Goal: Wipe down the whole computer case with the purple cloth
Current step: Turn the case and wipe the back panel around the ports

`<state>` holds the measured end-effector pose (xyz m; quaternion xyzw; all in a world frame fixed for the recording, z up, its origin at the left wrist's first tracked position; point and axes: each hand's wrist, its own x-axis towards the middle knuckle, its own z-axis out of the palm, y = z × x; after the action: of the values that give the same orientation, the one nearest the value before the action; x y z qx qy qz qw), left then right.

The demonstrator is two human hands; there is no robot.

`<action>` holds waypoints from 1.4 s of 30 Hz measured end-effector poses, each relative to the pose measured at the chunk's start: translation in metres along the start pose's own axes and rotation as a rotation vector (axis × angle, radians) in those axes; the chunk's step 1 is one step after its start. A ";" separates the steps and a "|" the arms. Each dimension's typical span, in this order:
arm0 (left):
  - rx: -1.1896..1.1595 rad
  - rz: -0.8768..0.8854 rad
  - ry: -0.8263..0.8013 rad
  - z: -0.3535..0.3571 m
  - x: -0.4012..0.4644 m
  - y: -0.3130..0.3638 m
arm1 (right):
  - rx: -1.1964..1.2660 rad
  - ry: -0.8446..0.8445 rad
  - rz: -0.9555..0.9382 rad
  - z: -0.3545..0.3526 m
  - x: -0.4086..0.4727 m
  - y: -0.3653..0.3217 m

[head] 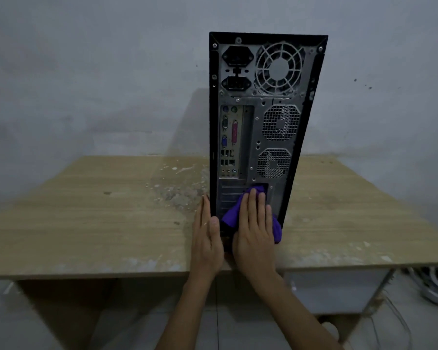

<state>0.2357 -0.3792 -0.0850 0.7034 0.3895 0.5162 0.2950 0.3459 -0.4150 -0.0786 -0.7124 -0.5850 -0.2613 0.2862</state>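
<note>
A black computer case (261, 117) stands upright on the wooden table (99, 218), its grey rear panel with ports and fan grilles facing me. My right hand (254, 228) presses the purple cloth (232, 214) flat against the bottom of that rear panel, fingers straight. The cloth sticks out above my fingertips and on both sides of the hand. My left hand (208, 233) lies flat against the case's lower left side, fingers straight, thumb at the rear edge.
Dust and pale flecks cover the table just left of the case (177, 190). A grey wall stands close behind. Under the table's right end are a light panel (336, 291), cables and a pair of shoes (435, 286) on the floor.
</note>
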 end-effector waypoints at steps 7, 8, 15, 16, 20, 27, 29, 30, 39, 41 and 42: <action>0.016 -0.012 0.013 -0.001 0.001 -0.001 | -0.084 -0.105 -0.321 0.009 0.004 -0.004; 0.020 -0.013 0.013 -0.001 0.001 -0.002 | -0.090 -0.105 -0.296 0.009 0.002 0.002; 0.007 -0.029 0.007 -0.001 0.001 -0.002 | 0.009 -0.058 0.038 0.005 -0.019 0.009; 0.009 -0.027 0.010 -0.001 0.001 -0.003 | 0.019 -0.062 0.041 0.006 -0.018 0.001; 0.021 -0.011 0.022 0.000 0.001 -0.005 | -0.031 -0.114 -0.172 0.017 -0.017 -0.018; 0.025 -0.026 0.033 -0.001 0.002 -0.004 | 0.026 -0.128 -0.189 0.008 -0.020 0.004; 0.021 -0.033 0.027 -0.001 0.001 -0.003 | 0.047 -0.117 -0.036 0.005 -0.028 0.008; 0.022 -0.035 0.028 -0.002 0.000 -0.002 | 0.042 -0.114 0.028 0.004 -0.032 0.009; 0.009 -0.045 0.021 -0.003 0.000 0.002 | 0.065 -0.132 0.128 0.008 -0.051 0.006; -0.001 -0.057 0.017 -0.003 0.000 0.002 | 0.063 -0.142 0.108 0.007 -0.049 0.003; -0.010 -0.057 0.018 -0.003 0.000 0.001 | 0.062 -0.151 0.091 0.007 -0.046 0.001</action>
<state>0.2331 -0.3800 -0.0833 0.6859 0.4095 0.5158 0.3095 0.3388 -0.4413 -0.1161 -0.7467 -0.5798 -0.1752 0.2748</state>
